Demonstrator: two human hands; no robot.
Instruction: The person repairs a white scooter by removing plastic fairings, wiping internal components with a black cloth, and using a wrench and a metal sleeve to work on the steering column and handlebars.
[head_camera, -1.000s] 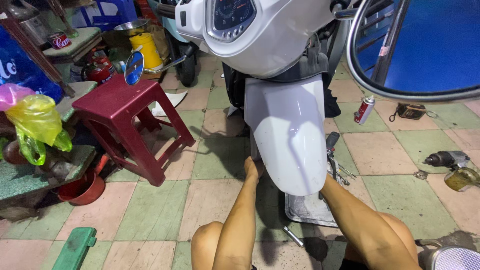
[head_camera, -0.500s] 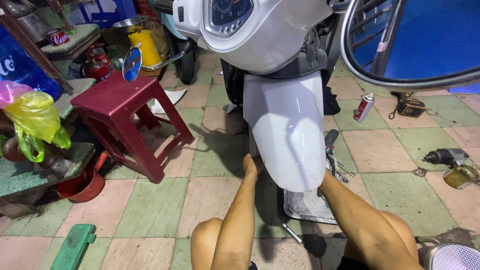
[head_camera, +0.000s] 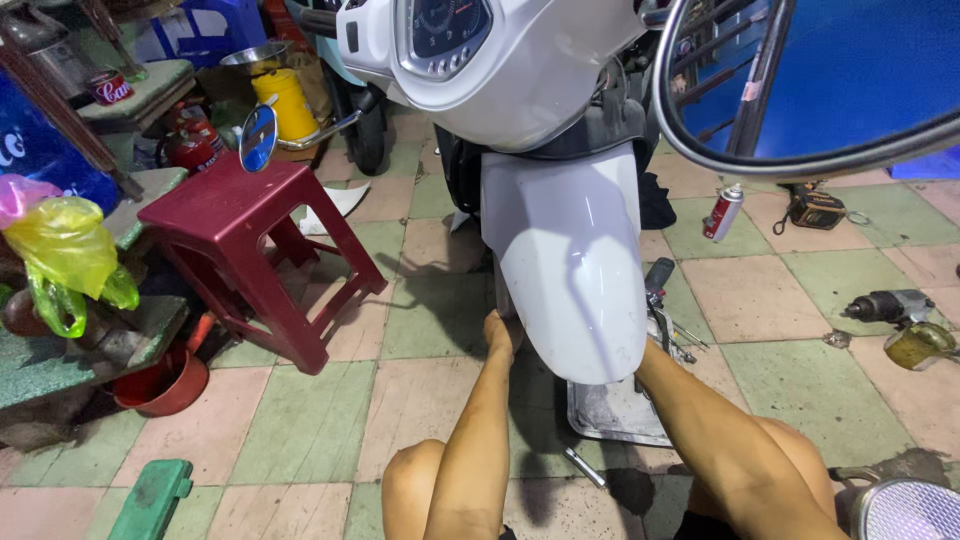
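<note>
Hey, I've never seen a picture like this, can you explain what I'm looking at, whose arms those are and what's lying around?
The camera sits on a person's head, looking down. Their left hand reaches behind the white front fender of a scooter; the right hand is hidden behind that fender, so I cannot tell what either holds. On the tiled floor lie a metal tray, a spray can and a power tool. A red stool stands to the left.
</note>
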